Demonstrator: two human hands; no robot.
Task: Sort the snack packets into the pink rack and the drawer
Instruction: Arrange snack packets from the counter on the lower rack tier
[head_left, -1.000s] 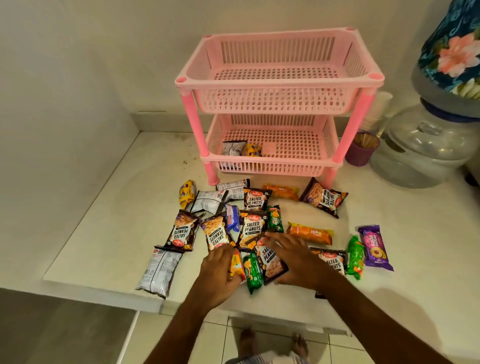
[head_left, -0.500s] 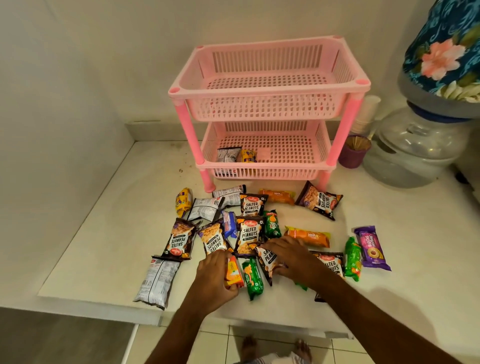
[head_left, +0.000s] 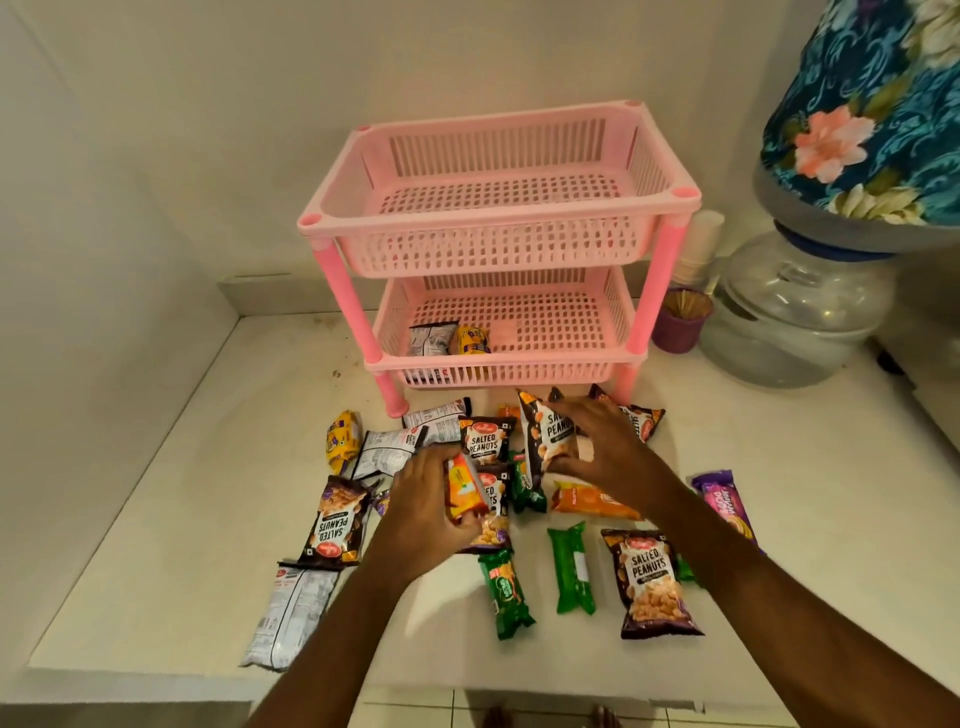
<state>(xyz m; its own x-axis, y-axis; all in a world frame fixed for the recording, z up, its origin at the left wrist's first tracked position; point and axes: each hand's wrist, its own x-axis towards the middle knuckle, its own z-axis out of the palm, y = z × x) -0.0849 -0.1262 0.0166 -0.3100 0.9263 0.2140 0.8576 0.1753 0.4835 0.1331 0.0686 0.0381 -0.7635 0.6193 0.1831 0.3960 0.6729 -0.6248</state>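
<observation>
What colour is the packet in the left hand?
Orange, with some yellow; the left hand grips the orange packet. Seen in the head view.

right hand (head_left: 597, 447): lifted peanut packet (head_left: 548, 436) | left hand (head_left: 426, 514): lifted orange packet (head_left: 465, 486)

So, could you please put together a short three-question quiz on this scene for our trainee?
1. True or false: the top tier of the pink rack holds packets.
2. What does the right hand grip?
A. a peanut packet
B. a purple packet
C. a green packet
3. What colour is the packet that the left hand holds?

Key: 1. False; only the lower tier holds any. 2. A. 3. Orange.
</observation>
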